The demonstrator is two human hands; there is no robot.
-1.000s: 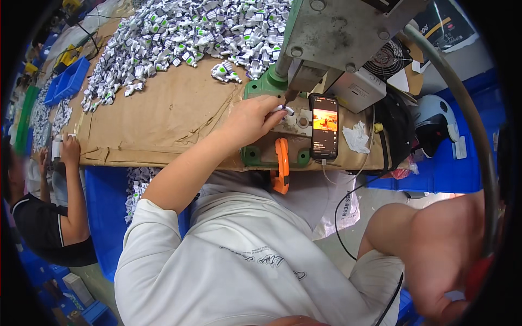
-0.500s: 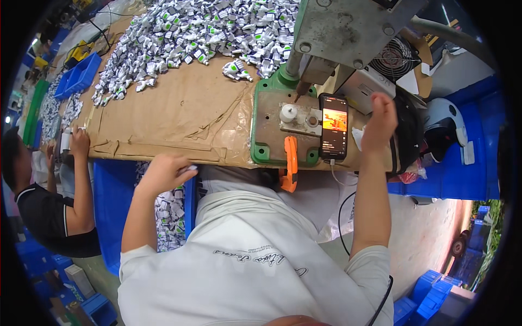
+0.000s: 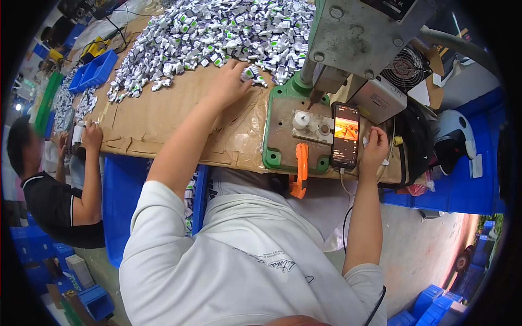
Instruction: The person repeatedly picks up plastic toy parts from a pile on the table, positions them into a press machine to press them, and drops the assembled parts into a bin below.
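My left hand reaches over the cardboard-covered bench, its fingers and thumb apart beside a few small white and purple plastic parts at the front of a big heap. Whether the fingertips touch them I cannot tell. My right hand is low at the right of a phone, its fingers curled together; what they hold, if anything, is too small to make out. Between my hands stands a green-based press with a white round piece on its metal fixture.
An orange handle sticks out at the press's front edge. A blue bin with more parts stands below the bench on the left. A person works farther left. A fan, black bag and helmet are at the right.
My left hand has gone from above the blue bin, where it held a small white piece, forward to the heap. My right hand has dropped from a raised position to beside the phone.
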